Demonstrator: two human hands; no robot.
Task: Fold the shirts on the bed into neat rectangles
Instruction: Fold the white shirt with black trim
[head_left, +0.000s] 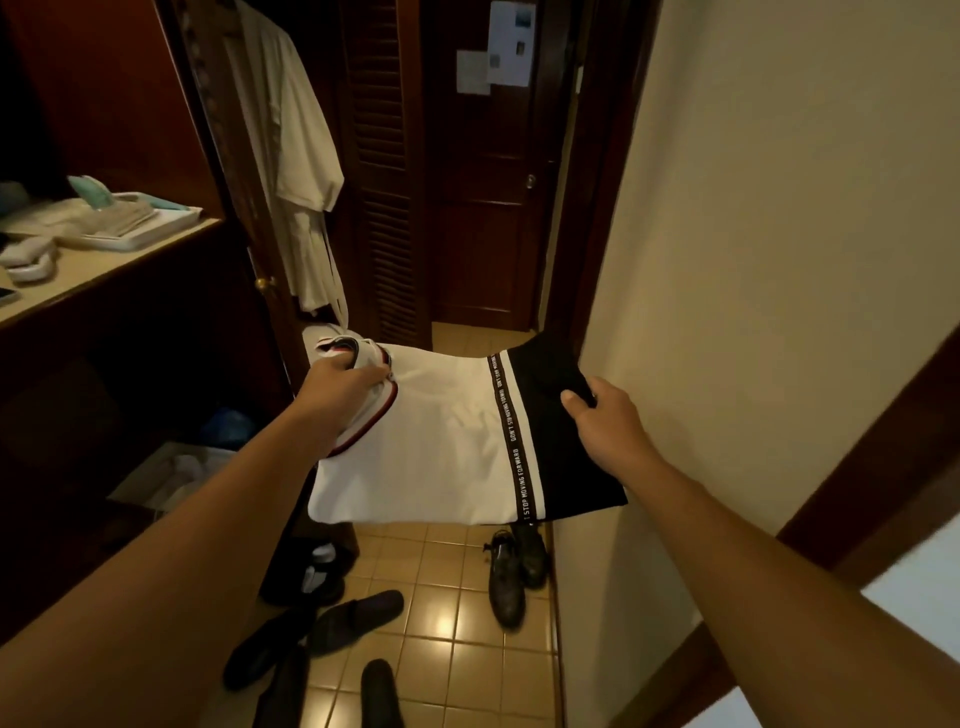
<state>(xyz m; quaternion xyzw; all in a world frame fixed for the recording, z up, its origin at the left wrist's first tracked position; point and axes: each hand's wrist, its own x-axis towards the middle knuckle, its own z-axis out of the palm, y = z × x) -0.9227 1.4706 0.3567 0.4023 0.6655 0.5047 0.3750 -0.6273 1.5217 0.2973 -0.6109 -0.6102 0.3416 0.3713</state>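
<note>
Tiled hallway floor (441, 613) with shoes (511, 577); left hand (337, 387) grips the folded shirt (431, 452) at its collar, right hand (608, 421) pinches its black end.

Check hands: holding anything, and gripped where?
Both hold one folded shirt in the air: left hand grips the collar end, right hand pinches the black hem end.

place: hotel-room entry | cues: hanging bathrobe (291, 156); louvred closet door (382, 171); slippers (317, 631)

2 bare forearms, no sleeves visible, bare hands.
</note>
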